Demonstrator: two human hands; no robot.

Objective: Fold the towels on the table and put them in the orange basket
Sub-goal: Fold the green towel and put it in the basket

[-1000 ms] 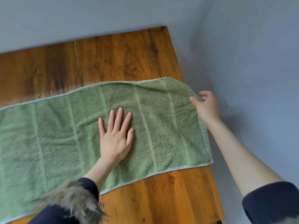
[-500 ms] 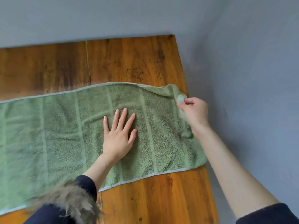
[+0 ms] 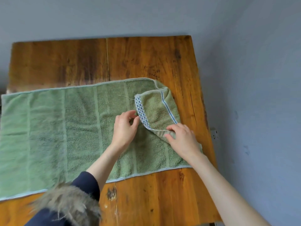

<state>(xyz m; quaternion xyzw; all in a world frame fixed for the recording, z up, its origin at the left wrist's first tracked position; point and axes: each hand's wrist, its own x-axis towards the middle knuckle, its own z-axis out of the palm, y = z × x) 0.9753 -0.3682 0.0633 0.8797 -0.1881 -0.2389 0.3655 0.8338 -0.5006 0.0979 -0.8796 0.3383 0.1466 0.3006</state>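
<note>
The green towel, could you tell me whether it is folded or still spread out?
Mostly spread: only the right end of the green towel is turned back, showing its checked border.

Dark navy sleeve (image 3: 86, 185), shaggy fur trim (image 3: 65, 203).
</note>
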